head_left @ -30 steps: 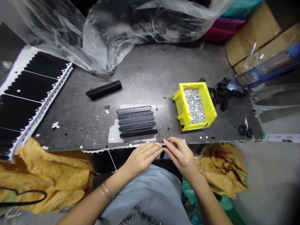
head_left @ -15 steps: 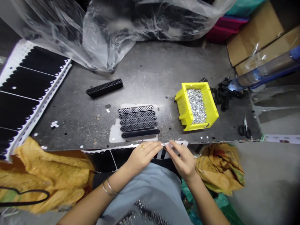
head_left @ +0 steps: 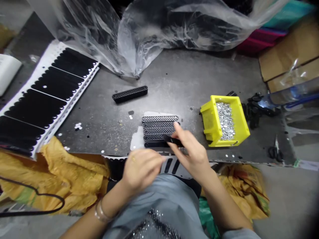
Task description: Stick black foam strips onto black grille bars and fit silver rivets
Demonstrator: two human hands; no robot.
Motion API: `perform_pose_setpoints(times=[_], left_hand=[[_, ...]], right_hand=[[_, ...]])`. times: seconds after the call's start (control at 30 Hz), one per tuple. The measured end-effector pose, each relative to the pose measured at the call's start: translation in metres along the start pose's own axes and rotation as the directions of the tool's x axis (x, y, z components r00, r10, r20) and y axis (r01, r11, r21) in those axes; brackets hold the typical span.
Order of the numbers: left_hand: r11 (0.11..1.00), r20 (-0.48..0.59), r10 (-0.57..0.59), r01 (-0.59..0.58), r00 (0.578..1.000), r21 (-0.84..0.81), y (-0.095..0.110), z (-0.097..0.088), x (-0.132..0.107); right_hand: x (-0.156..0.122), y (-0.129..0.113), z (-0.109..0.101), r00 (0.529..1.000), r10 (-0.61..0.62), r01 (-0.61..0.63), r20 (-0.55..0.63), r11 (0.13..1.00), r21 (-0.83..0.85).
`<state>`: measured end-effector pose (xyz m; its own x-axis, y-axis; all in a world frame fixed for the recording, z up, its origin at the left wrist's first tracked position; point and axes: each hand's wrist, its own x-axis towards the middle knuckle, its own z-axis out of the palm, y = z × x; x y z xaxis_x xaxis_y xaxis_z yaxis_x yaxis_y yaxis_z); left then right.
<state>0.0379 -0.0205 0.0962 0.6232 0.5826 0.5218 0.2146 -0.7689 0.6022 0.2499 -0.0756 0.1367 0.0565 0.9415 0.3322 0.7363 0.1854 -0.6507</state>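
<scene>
While our right grip closes thumb and fingers on a slim black strip, with next to no gap left between them, the strip hangs over the near end of the black bars grouped on the tabletop; whether it touches them we cannot tell. Our left grip is half curled and blurred by the tabletop's near edge, and we cannot make out whether anything is in it.

We judge the strip to be very light, thin and bendy, perhaps tacky on one face if it is of the same kind as the dark strips on the white sheet below. It probably creases easily, so we do best to hold it by its edges near one end, off the broad face. The bars look like moulded plastic, so we expect them to be light and rigid, and a little slick on the smooth-topped bar nearest us. Being narrow, they may tip, so we would steady one by its long sides rather than press on the lattice.
</scene>
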Motion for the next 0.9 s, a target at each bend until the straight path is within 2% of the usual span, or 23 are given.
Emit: perform_pose_setpoints(times=[0.03,0.1,0.13,0.2,0.27,0.37,0.5,0.6,0.73,0.9], left_hand=[[0.989,-0.059,-0.132,0.136,0.989,0.064,-0.006,-0.013,0.004],[0.913,-0.125,-0.367,0.382,0.922,0.143,-0.02,-0.032,0.01],[0.874,-0.127,-0.446,0.462,0.886,0.154,-0.027,-0.037,0.012],[0.834,-0.062,-0.532,0.535,0.845,0.135,-0.037,-0.039,0.014],[0.819,-0.008,-0.569,0.568,0.822,0.087,-0.042,-0.034,0.015],[0.806,0.028,-0.592,0.592,0.805,0.016,-0.044,-0.027,0.017],[0.814,0.03,-0.58,0.58,0.814,-0.009,-0.044,-0.026,0.02],[0.841,-0.047,-0.54,0.541,0.84,0.014,-0.039,-0.029,0.023],[0.905,-0.165,-0.418,0.425,0.893,0.009,-0.023,-0.033,0.026],[0.927,-0.222,-0.354,0.372,0.909,0.045,-0.01,-0.031,0.027]], right_hand=[[0.011,0.002,0.011,0.995,-0.087,0.089,0.057,0.996,-0.031],[0.025,0.006,0.027,0.969,-0.194,0.204,0.15,0.978,-0.053],[0.028,0.009,0.031,0.959,-0.219,0.232,0.181,0.971,-0.052],[0.032,0.012,0.033,0.948,-0.23,0.241,0.218,0.97,-0.026],[0.033,0.014,0.032,0.948,-0.221,0.228,0.227,0.974,-0.002],[0.034,0.014,0.031,0.945,-0.213,0.218,0.249,0.976,0.006],[0.035,0.012,0.031,0.946,-0.183,0.187,0.266,0.982,0.011],[0.036,0.003,0.03,0.97,-0.146,0.13,0.195,0.987,0.093],[0.034,-0.019,0.031,0.998,-0.007,-0.008,0.066,0.975,0.222],[0.028,-0.035,0.034,0.992,0.085,-0.11,0.092,0.944,0.311]])
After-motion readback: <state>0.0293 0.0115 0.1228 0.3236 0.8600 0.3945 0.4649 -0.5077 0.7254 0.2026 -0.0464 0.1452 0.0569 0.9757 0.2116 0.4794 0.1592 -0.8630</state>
